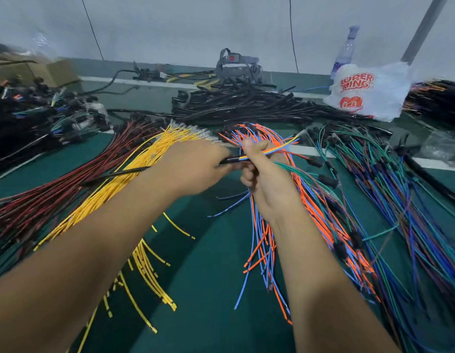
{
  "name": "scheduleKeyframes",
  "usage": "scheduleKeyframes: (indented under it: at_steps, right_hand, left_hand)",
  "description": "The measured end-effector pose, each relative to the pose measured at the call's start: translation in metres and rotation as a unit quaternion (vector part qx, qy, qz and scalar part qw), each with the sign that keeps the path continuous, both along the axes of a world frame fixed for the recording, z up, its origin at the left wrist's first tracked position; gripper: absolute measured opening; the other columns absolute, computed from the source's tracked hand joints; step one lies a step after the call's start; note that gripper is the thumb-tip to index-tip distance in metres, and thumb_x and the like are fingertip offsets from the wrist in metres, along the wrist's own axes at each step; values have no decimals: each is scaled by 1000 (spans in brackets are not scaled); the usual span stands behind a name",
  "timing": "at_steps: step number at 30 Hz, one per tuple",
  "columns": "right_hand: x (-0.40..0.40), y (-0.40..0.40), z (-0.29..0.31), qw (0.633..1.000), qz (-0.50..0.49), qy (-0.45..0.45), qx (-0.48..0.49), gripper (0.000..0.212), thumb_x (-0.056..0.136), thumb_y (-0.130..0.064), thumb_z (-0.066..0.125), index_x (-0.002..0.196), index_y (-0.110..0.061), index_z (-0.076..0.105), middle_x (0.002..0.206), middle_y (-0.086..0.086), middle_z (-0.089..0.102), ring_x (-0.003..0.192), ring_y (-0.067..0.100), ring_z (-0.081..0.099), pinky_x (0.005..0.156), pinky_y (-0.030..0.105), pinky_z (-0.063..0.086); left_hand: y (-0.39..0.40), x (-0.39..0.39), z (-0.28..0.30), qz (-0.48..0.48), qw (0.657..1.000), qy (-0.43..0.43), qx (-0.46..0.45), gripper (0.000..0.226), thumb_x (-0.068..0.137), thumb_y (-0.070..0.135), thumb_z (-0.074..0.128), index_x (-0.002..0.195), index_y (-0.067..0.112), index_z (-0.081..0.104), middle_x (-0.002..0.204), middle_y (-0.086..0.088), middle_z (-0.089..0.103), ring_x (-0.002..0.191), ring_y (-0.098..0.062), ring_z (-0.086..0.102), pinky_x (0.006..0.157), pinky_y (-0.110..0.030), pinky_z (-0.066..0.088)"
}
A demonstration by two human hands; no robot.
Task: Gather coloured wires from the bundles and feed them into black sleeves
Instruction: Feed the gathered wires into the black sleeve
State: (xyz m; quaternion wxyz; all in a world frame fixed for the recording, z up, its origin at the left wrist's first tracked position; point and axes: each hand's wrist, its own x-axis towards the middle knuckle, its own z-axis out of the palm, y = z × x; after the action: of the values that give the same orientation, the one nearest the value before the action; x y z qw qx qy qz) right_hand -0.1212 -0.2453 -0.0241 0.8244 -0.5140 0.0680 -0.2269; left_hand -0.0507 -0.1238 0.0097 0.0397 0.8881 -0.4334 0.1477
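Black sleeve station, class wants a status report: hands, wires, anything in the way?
Left hand holds black sleeve. Right hand pinches gathered wires entering its mouth. Nothing blocking.

Wire-harness assembly workshop: your green bench [211, 250] carries sorted yellow wire bundles [135, 174] at 9 o'clock, black sleeves [246, 103] heaped at 12.

Sleeve pile [246, 103] lies behind wire bundles [272, 200], bag [369, 95] right.
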Motion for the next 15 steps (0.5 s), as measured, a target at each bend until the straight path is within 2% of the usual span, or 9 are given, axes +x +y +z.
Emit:
scheduleKeyframes:
  at_steps: [2, 3, 4, 6, 7, 9, 12, 15]
  right_hand:
    - [-4, 0, 3, 999, 12, -24, 47, 13, 86, -21, 63, 79, -23, 52, 66, -10, 56, 59, 4, 49, 55, 18, 38]
    - [-7, -1, 6, 992, 23, -47, 112, 11, 80, -25, 65, 85, -21, 56, 78, -6, 61, 71, 8, 55, 64, 21, 43]
    - [-9, -3, 7, 979, 32, -77, 188, 19, 74, -29, 67, 88, -19, 60, 85, -1, 64, 79, 12, 58, 71, 24, 47]
    - [-12, -6, 8, 941, 43, -126, 310, 21, 75, -35, 67, 82, -16, 62, 86, 4, 67, 84, 18, 62, 81, 31, 50]
    - [-12, -7, 8, 933, 34, -131, 332, 22, 81, -36, 65, 75, -16, 60, 81, 4, 67, 81, 18, 62, 83, 32, 49]
    - [-9, -7, 6, 957, -15, -81, 280, 32, 93, -34, 56, 66, -17, 54, 68, 0, 62, 68, 14, 57, 73, 27, 45]
    - [-6, -6, 3, 992, -74, 36, 94, 34, 98, -27, 51, 66, -16, 58, 52, -4, 51, 47, 8, 43, 47, 19, 35]
    - [-8, -8, 3, 996, -47, 52, 57, 32, 99, -25, 50, 69, -14, 60, 49, -2, 52, 41, 7, 46, 41, 18, 38]
  left_hand:
    - [1, 4, -2, 0, 1000, -20, 3, 36, 96, 56, 31, 98, 29, 56, 74, 4, 50, 84, -27, 59, 52, -30, 30]
    - [3, 6, -1, -6, 1000, -22, -8, 37, 95, 57, 30, 95, 29, 54, 72, 3, 50, 80, -28, 57, 53, -31, 31]
    - [5, 8, -1, -9, 1000, -22, -14, 36, 95, 57, 30, 89, 29, 51, 68, 4, 47, 75, -28, 53, 53, -31, 30]
    - [8, 9, 0, -6, 1000, -27, -7, 34, 95, 58, 30, 78, 29, 39, 61, 8, 37, 67, -25, 44, 52, -31, 27]
    - [8, 8, -1, -3, 1000, -29, -3, 34, 95, 57, 32, 76, 29, 36, 60, 10, 34, 66, -25, 42, 51, -30, 26]
    - [9, 8, -5, 10, 999, -37, -1, 33, 95, 56, 34, 76, 29, 39, 60, 10, 34, 68, -26, 47, 48, -29, 22]
    - [13, 6, -8, 30, 997, -67, -9, 30, 95, 52, 36, 82, 26, 44, 60, 7, 35, 75, -30, 56, 45, -26, 18]
    - [17, 4, -8, 30, 994, -107, -17, 28, 95, 50, 39, 82, 25, 40, 70, -2, 54, 79, -31, 60, 46, -27, 17]
